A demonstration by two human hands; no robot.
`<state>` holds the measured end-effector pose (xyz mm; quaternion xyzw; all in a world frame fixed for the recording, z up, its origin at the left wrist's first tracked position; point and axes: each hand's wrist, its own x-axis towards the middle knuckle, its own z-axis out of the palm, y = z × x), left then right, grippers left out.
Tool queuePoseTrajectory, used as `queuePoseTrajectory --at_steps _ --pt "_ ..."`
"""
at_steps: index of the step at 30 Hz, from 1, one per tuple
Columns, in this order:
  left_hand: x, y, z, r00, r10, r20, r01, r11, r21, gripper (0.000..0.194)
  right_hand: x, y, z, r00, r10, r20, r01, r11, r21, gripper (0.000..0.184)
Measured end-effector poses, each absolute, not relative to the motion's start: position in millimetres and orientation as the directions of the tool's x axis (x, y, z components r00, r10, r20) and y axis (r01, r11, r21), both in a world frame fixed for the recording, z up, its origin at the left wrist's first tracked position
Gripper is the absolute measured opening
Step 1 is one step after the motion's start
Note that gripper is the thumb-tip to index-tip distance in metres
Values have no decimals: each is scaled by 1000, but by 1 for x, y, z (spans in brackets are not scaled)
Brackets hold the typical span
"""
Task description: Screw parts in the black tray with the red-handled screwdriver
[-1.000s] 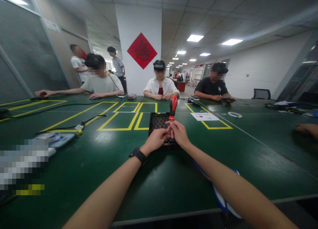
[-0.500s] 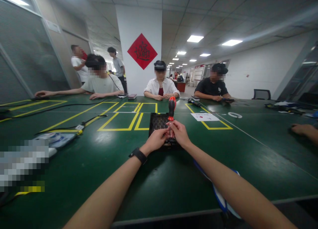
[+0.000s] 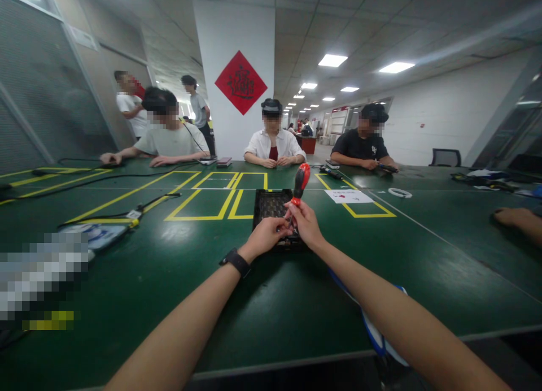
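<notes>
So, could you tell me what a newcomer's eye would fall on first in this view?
Probably the red diamond-shaped sign on the white pillar, straight ahead. Next might come the red-and-black screwdriver, tilted in the right hand above the black tray, with the left hand close beside it. Yellow tape outlines also stand out on the green table.

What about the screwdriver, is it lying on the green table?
No, the right hand holds the screwdriver, its handle up, at the black tray.

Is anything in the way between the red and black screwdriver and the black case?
Your left hand is: its fingers are over the black case, right by the lower end of the screwdriver, hiding its tip.
</notes>
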<state>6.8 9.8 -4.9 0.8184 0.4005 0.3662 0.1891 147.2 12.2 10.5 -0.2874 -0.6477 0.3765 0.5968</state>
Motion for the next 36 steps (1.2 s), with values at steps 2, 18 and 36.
queuePoseTrajectory --at_steps 2,18,36 --pt "7 8 -4 430 787 443 469 -614 635 19 147 11 12 -120 818 562 -81 556 -827 28" --pt "8 6 2 485 724 490 292 -663 689 15 141 1 22 -90 808 583 -183 562 -807 35" --pt "8 5 1 462 756 465 508 -654 560 15 141 7 13 -84 847 525 -282 486 -828 36"
